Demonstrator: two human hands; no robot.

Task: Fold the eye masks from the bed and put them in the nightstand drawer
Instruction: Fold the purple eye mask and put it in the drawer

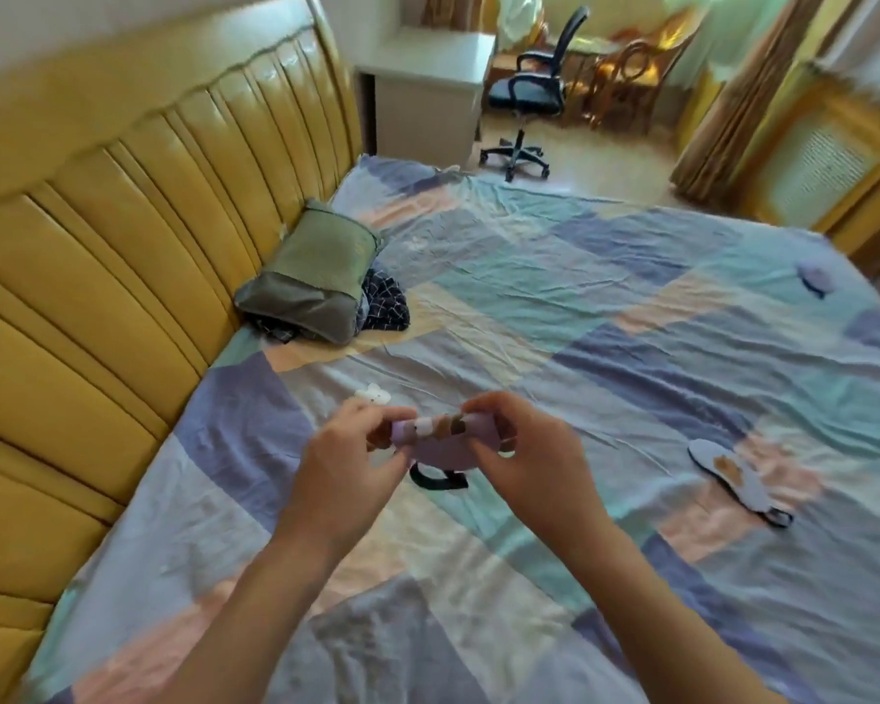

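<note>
1. Pastel patchwork bed sheet (605, 317) covers the bed beside a yellow padded headboard (123, 236); no writing is readable anywhere.
2. Left hand (349, 464) and right hand (532, 462) hold a lilac fabric eye mask with brown and white patches (435, 439) above the sheet, fingers pinched on its two ends.
3. Its black strap (435, 480) hangs below, partly hidden by the hands.
4. A second lilac eye mask (727, 475) lies flat to the right; a third, blurred (814, 276), lies near the far edge.
5. An olive-green pillow (321, 276) rests against the headboard, half covering a dark checked cloth (384, 302).
6. Open sheet lies between the masks.
</note>
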